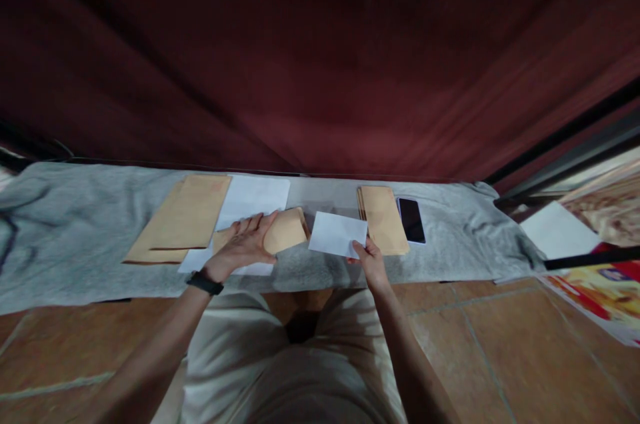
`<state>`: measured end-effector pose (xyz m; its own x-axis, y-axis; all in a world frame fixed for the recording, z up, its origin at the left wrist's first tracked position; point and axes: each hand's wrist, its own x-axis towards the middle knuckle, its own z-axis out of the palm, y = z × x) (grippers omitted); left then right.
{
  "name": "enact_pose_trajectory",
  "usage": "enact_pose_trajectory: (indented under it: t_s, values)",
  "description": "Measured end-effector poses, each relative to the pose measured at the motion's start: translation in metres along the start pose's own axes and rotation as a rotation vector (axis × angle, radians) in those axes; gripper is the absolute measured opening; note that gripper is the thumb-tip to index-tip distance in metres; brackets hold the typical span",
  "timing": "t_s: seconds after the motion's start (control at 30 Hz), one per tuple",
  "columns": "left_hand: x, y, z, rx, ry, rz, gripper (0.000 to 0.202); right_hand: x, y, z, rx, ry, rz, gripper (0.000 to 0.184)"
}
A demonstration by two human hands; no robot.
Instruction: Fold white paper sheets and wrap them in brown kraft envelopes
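My left hand (246, 242) grips a brown envelope (287, 231) and holds it down on the grey cloth (75, 237). A black band sits on that wrist. My right hand (369, 257) pinches the lower right corner of a folded white sheet (336, 233), held just right of the envelope's open end. Both hands are over the middle of the cloth.
A pile of brown envelopes (183, 217) and white sheets (253, 197) lie at the left. Another stack of brown envelopes (383, 219) and a dark phone (411, 219) lie at the right. A dark red curtain hangs behind. White paper (557, 231) and a colourful print lie on the tiled floor at right.
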<state>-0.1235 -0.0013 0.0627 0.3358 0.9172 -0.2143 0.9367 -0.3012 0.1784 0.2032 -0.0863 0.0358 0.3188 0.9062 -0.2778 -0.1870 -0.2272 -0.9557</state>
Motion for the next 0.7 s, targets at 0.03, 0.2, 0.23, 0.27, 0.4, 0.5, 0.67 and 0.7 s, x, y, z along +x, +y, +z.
enact_pose_trajectory:
  t_s: [0.03, 0.2, 0.23, 0.27, 0.4, 0.5, 0.67, 0.7]
  values:
    - [0.000, 0.000, 0.000, -0.004, 0.026, 0.015, 0.124, -0.001, 0.000, 0.000, 0.005, -0.002, 0.001, 0.043]
    - [-0.006, 0.006, 0.003, -0.034, 0.123, 0.064, 0.121, -0.001, -0.006, -0.002, 0.004, 0.006, -0.031, 0.047]
    - [-0.007, 0.008, 0.004, -0.037, 0.134, 0.069, 0.120, 0.000, -0.007, -0.002, 0.006, 0.016, -0.045, 0.048]
    - [-0.009, 0.009, 0.004, -0.042, 0.144, 0.075, 0.120, 0.001, -0.009, -0.001, 0.007, 0.025, -0.060, 0.048]
    - [-0.015, 0.013, 0.007, -0.061, 0.186, 0.104, 0.119, 0.005, -0.010, 0.005, -0.005, 0.058, -0.111, 0.049]
    - [-0.017, 0.013, 0.011, -0.064, 0.230, 0.119, 0.118, 0.006, -0.009, 0.010, -0.067, 0.011, -0.140, 0.046]
    - [-0.020, 0.011, 0.018, -0.047, 0.271, 0.155, 0.119, 0.010, -0.009, 0.007, -0.245, -0.098, -0.196, 0.029]
    - [-0.021, 0.010, 0.019, -0.043, 0.271, 0.153, 0.119, 0.012, -0.009, 0.005, -0.265, -0.103, -0.186, 0.028]
